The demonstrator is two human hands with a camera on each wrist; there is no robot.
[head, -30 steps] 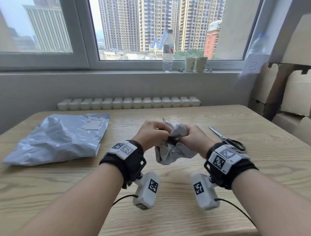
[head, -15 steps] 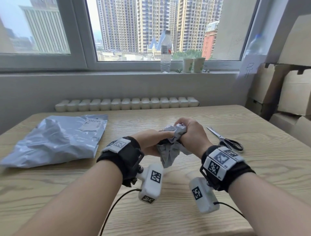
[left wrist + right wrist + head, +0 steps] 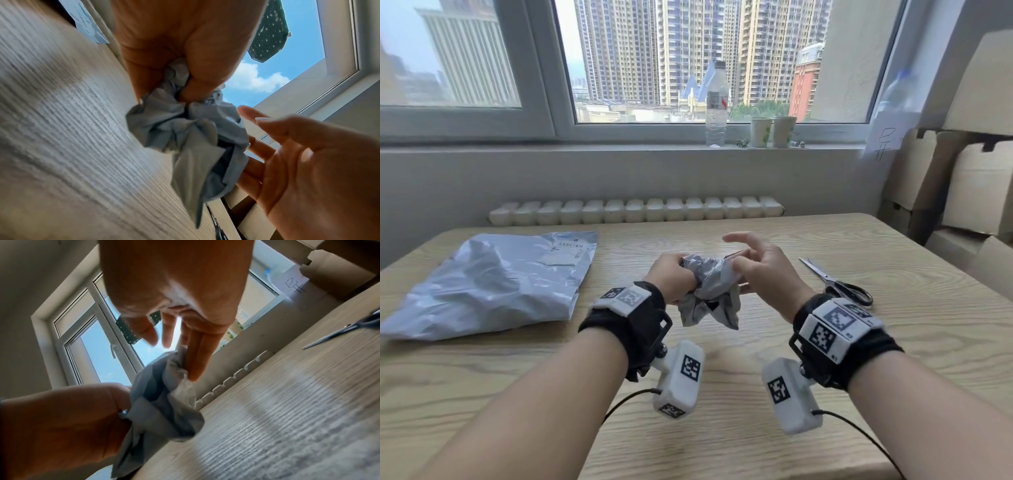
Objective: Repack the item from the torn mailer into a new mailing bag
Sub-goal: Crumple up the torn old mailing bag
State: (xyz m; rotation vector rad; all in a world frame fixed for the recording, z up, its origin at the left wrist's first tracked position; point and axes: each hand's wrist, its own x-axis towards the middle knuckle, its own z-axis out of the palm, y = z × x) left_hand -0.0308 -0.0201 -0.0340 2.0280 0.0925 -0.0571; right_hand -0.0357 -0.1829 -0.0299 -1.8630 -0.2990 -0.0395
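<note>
1. A crumpled grey mailer (image 3: 710,291) was held above the wooden table (image 3: 756,428), bunched in the fist of the left hand (image 3: 671,279).
2. The right hand (image 3: 763,270) was seen just beside the wad with its fingers spread and loose; only the fingertips (image 3: 193,369) were touching the plastic.
3. A filled, labelled grey bag (image 3: 489,284) lay flat at the left of the table, well apart from the hands; the item is judged to be inside it.
4. Scissors (image 3: 835,284) lay near the right wrist.
5. The step in hand was judged to be balling up the torn wrapper.
6. Next, the wad would need discarding, and the filled bag's seal would need checking.
</note>
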